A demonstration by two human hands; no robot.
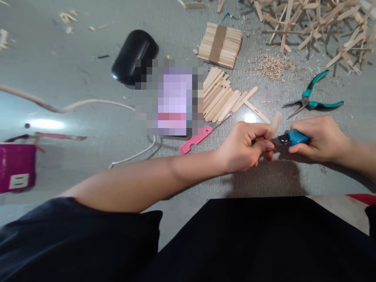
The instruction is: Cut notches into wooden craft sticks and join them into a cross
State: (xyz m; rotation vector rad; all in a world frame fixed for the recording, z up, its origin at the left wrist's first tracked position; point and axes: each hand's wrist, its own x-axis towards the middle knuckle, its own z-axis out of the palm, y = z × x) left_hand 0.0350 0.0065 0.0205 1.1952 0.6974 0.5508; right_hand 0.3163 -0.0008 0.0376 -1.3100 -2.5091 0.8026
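My left hand (242, 147) is closed in a pinch on a wooden craft stick (276, 122), whose rounded end sticks up past the fingers. In my right hand (321, 139) is a blue utility knife (298, 137), its blade pointing left. That blade meets the stick close to my left fingertips; the exact contact is partly hidden by them. Just beyond my hands, a loose pile of craft sticks (221, 96) lies on the grey table (190, 180). One stick (256, 111) crosses another at the pile's right side.
Green-handled needle-nose pliers (306, 102) lie open beyond my right hand. A pink folding knife (196, 140) rests left of my left hand, near a blurred-out phone (174, 102). Farther back are a banded stick bundle (220, 45), wood shavings (273, 67), a stick structure (317, 27) and a black case (135, 56).
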